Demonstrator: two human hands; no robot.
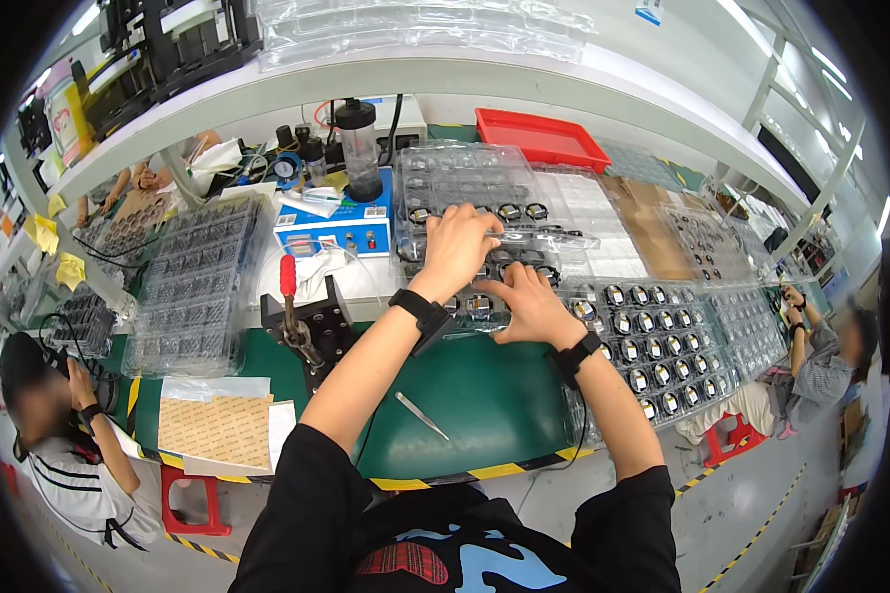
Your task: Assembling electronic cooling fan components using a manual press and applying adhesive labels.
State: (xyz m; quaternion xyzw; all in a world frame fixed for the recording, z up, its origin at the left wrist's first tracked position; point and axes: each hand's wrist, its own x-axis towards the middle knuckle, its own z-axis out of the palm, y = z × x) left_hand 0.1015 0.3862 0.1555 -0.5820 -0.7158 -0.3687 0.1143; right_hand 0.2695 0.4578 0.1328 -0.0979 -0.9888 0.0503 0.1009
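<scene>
Clear plastic trays (465, 173) with pockets stand stacked before me, several pockets holding round black parts (509, 212). My left hand (457, 247) reaches over the stack, its fingers bent around a ridge of a clear tray (564, 240) that looks slightly raised. Nearer to me, my right hand (534, 308) rests over the stack's front part. Its fingers are spread, and one round black part (480, 306) shows beside them. The undersides of both hands are hidden. To the right lies a filled tray (663, 346) with rows of round black parts bearing pale centres.
White tweezers (422, 416) lie on the green mat (465, 385). Left of my forearm stands a red-handled press (302, 316). A blue box (341, 222), a red tray (544, 138) and stacked clear trays (193, 287) surround the bench. Co-workers sit left and right. A shelf crosses overhead.
</scene>
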